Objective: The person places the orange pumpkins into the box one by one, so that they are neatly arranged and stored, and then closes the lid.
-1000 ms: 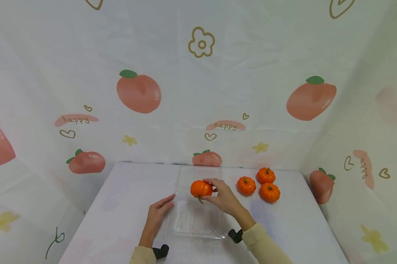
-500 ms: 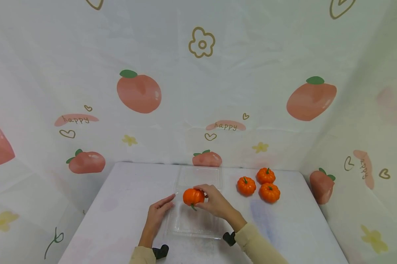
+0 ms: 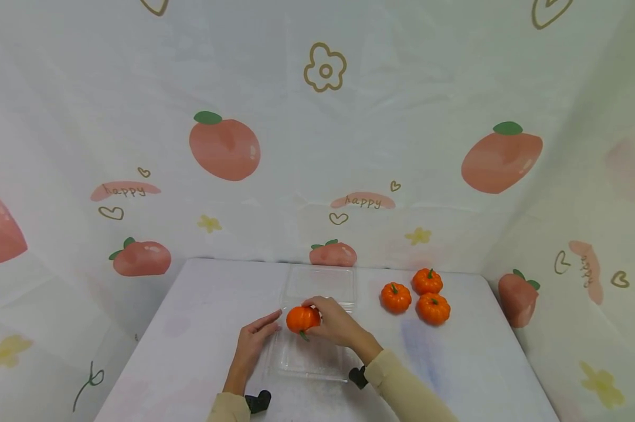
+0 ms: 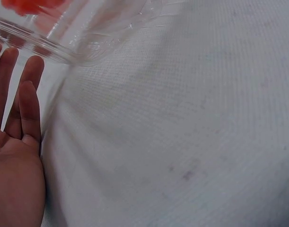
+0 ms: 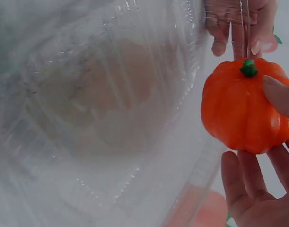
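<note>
The light-coloured sleeves (image 3: 407, 384) lay nearest the wearer, with a black wrist unit (image 3: 359, 377) just beyond the right cuff and a second black unit (image 3: 258, 402) beside the left cuff. Forward of the cuffs, the two hands were apart, the held item between them. The left hand (image 3: 255, 340) held nothing; its fingers were extended, with the fingertips at the left side of the container, and contact with the wall could not be confirmed. The near section of the clear plastic container (image 3: 317, 358) lay between the forearms and beneath the right hand. The right hand (image 3: 335, 324) gripped an orange pumpkin (image 3: 301, 319), thumb on the near side and fingers curled round the far side. This pumpkin was located just right of the left fingertips, above the left part of the near section, its green stem directed toward the wearer; contact with the container floor could not be determined. The clear far section (image 3: 321, 284) lay flat beyond both hands. To the right of the right hand and farther out, three more pumpkins stood in a cluster on the white table surface (image 3: 201, 305): a near one (image 3: 433, 309), a left one (image 3: 396, 298) and a far one (image 3: 427, 282). A white backdrop (image 3: 375, 105) printed with peach-coloured fruit stood beyond the table, farthest from the hands.
</note>
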A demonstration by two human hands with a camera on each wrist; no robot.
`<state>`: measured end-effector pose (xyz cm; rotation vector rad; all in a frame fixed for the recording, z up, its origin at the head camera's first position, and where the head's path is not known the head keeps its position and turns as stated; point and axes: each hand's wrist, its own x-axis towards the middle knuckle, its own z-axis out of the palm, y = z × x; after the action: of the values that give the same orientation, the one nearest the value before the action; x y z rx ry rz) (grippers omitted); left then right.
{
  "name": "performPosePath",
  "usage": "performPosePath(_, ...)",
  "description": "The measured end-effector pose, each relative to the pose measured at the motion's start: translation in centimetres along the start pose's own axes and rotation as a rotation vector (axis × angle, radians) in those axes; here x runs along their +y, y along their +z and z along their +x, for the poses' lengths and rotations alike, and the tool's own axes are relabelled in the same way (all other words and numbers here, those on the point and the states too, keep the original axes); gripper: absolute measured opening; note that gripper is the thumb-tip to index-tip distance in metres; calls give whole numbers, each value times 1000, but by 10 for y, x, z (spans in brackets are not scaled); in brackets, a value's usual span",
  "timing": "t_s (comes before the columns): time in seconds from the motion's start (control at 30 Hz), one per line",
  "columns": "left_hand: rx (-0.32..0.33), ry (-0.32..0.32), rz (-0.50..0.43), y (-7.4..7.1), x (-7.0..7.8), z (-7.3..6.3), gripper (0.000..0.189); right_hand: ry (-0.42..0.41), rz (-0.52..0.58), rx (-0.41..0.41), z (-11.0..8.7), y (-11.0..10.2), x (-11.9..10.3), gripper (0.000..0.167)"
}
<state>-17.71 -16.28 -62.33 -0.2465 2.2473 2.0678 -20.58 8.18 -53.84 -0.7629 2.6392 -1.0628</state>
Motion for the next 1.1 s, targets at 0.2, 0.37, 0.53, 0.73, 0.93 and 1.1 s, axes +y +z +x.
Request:
performPosePath(0.2,-2,-1,-12,0,1,0,37,19,-29,-13,9,4,-4,49)
performPosePath(0.37,-2,4,-9,0,2,-1,37,54,-31,-25,15,8,-6,49)
performPosePath(0.53,3,17,-5,0,1,0,36,59,-18,-27,20,10,-7,50)
performPosePath(0.73,1,30,-7,0,-1,1,36,52,-46,-27,23,17,-7,50)
performPosePath(0.93,3,27,-14,-1,-2,1,35,69,-95,-26,25,22,-9,50)
performPosePath(1.1,3,29,-23,-1,-1,0,35,76,-110,-42,24,21,-12,50)
